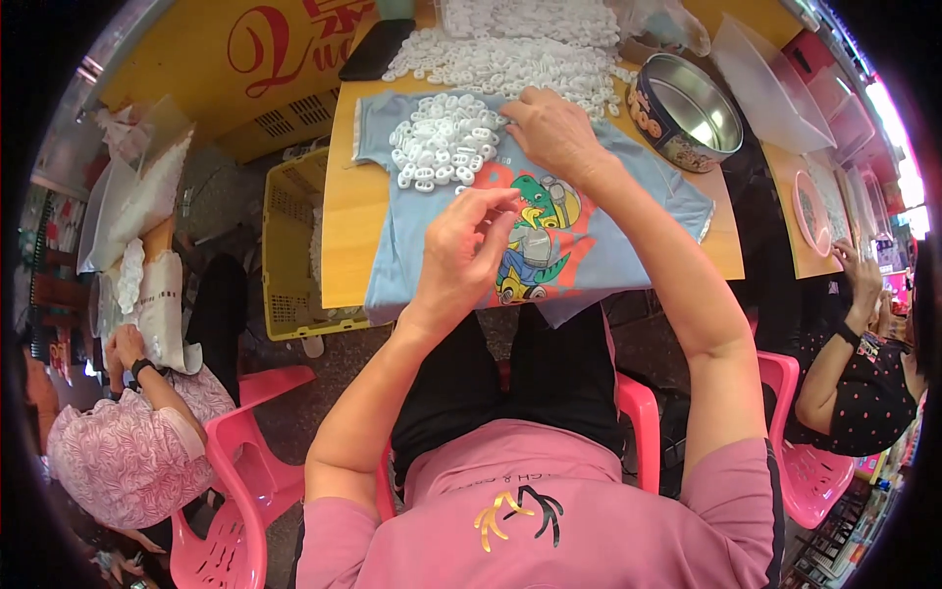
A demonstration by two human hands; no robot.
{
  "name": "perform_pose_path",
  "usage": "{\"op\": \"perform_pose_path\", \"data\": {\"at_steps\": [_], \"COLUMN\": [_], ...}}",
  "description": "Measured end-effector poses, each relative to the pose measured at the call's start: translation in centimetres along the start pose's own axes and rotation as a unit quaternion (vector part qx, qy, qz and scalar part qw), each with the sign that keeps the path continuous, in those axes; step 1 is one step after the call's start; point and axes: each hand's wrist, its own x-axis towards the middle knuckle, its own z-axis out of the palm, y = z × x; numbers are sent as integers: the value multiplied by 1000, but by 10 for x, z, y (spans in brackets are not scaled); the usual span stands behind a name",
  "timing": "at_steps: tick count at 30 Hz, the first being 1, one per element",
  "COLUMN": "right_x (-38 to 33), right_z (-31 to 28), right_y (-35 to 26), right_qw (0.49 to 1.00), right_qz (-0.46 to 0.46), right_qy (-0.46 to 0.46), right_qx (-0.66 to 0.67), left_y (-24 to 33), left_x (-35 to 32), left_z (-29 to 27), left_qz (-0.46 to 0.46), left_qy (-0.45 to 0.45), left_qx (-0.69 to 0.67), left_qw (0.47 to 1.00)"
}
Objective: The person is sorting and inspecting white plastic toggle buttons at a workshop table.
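A light blue T-shirt (628,236) with a cartoon dinosaur print (535,236) lies spread over the table in front of me. On its upper left rests a heap of small white oval plastic pieces with holes (444,139). My right hand (554,130) reaches to the right edge of this heap, fingertips bent down and pressed together; what they pinch is too small to tell. Over the print, just below the heap, my left hand (469,240) is raised with thumb and fingers drawn together. Whatever lies between those fingertips is hidden.
A larger spread of white pieces (510,59) covers the table's far side, beside a black phone (377,49). A round metal tin (685,110) stands right of the shirt. Below the table's left edge sits a yellow crate (289,285). People work on both sides, near pink chairs (240,471).
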Motion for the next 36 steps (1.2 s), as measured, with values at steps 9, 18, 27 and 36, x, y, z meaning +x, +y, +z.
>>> {"op": "perform_pose_path", "data": {"at_steps": [9,18,27,36], "right_x": [8,-26,-54,-88], "right_z": [1,-8,-33,-43], "right_y": [2,-31,-4,64], "right_qw": [999,987,975,984], "right_qz": [-32,28,16,100], "right_qy": [29,35,142,128], "right_qx": [19,157,170,73], "left_y": [-25,-24,-22,-17], "left_x": [-1,-3,-5,-4], "left_z": [10,12,5,3], "left_qz": [-34,-26,-46,-84], "left_qy": [34,31,-16,-44], "left_qx": [-82,-96,-57,-61], "left_qw": [995,995,997,994]}}
